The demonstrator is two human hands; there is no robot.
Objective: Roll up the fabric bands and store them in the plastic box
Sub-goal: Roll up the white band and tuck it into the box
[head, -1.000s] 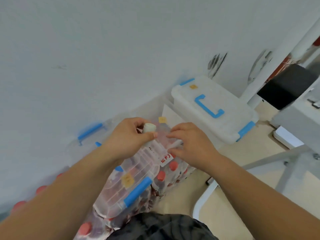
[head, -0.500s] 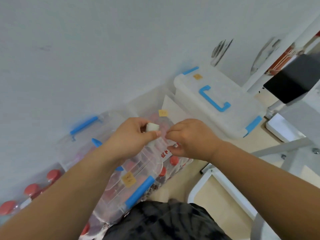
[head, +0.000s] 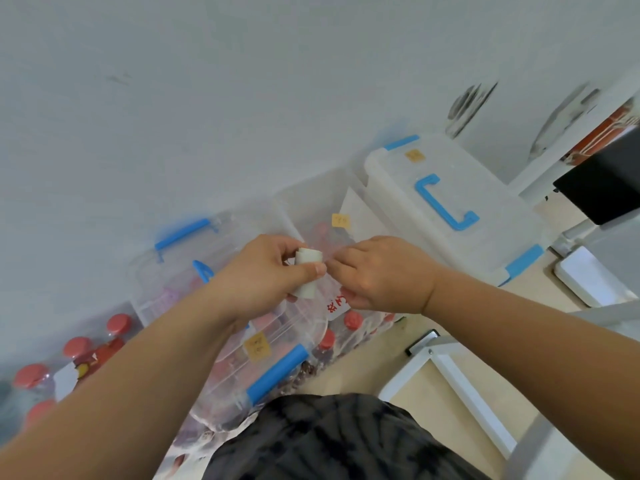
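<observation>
My left hand [head: 263, 275] grips a small white rolled fabric band [head: 306, 271] between thumb and fingers, held upright above a clear plastic box [head: 242, 368] with blue latches. My right hand [head: 377, 275] sits just right of the roll with its fingertips curled in at the roll's edge; what they pinch is hidden. The clear box has a yellow sticker on its lid and reddish contents showing through.
A white lidded box [head: 457, 209] with a blue handle stands at the right against the wall. Red-capped bottles [head: 79, 351] lie at lower left. A white metal frame [head: 450, 375] crosses the beige floor at lower right. A dark patterned garment [head: 329, 438] fills the bottom centre.
Both hands stayed together on the roll, and the roll looks slightly longer in my left hand. The view shifted, bringing the boxes further right and more bottles into sight.
</observation>
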